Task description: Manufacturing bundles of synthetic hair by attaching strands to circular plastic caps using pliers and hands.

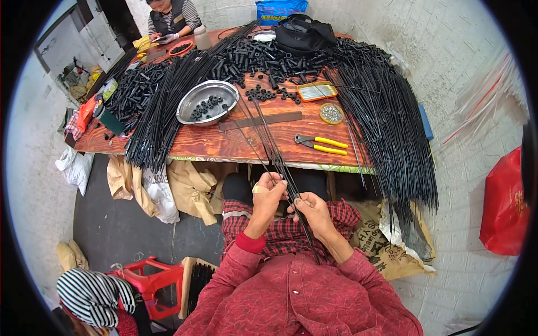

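Note:
Over my lap, my left hand [268,199] pinches a thin black rod, a strip of tape round one finger. Close beside it, my right hand [315,215] is closed on a small bunch of thin black rods [274,152], which slants from the tabletop down to my lap. Ahead on the wooden table [213,147] are a flat dark bar [260,120], yellow-handled end-cutting pliers [321,144], a round tin of small metal pieces [331,113] and an orange-rimmed tray of thin pins [316,91]. A metal bowl [207,102] holds small black collars.
Long black rods lie in heaps on the left [174,106] and the right [386,123], overhanging the edge. Black tubular parts [252,59] pile up behind, near a black bag [302,36]. One person [172,19] sits across; another [95,297] is lower left by a red stool [154,280].

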A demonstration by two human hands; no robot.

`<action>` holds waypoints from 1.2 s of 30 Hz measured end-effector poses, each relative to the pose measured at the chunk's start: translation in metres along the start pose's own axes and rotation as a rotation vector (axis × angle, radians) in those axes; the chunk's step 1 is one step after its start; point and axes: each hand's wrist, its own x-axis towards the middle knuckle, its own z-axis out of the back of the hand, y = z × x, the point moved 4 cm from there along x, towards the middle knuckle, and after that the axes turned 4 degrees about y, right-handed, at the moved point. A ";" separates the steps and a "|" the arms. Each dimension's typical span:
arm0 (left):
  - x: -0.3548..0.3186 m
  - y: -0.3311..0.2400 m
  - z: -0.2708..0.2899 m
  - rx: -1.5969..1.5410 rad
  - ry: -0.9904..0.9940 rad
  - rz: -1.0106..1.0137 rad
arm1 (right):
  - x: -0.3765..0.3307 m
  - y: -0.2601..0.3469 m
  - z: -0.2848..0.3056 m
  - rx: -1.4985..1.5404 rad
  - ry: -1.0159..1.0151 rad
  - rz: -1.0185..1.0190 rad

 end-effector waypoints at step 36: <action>-0.066 -0.029 -0.013 0.003 0.358 -0.073 | 0.000 -0.041 0.035 0.203 -0.073 -0.146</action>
